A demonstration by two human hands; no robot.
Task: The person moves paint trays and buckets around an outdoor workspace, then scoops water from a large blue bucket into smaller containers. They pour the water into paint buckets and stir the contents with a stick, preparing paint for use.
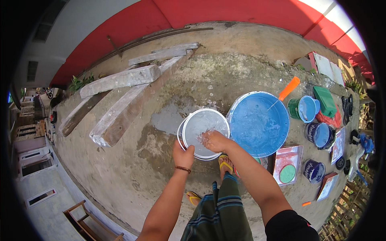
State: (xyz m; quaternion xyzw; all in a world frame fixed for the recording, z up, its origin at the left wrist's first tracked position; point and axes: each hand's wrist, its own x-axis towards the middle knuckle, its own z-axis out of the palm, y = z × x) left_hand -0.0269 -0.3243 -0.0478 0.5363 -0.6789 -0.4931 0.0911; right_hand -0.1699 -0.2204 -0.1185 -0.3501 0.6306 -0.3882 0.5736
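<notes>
A white bucket point(206, 116) with cloudy water inside stands on the wet ground in front of me. My left hand point(183, 154) is closed on its near left rim, thumb over the edge. Over the bucket's right side, my right hand point(215, 141) reaches down into the water. Its fingers are wet and blurred by splashes, so I cannot make out whether they hold anything. Just right of the bucket sits a large blue basin point(257, 124) full of rippling water. An orange-handled tool point(289, 88) leans inside the basin, its lower end under water.
Heavy wooden beams point(120, 106) lie stacked at the left. To the right are a green paint can point(303, 109), dark paint cans point(320, 135), a green paint tray point(325, 101) and a red-stained tray point(287, 158) with a round green lid point(287, 173). A red wall point(132, 30) runs behind.
</notes>
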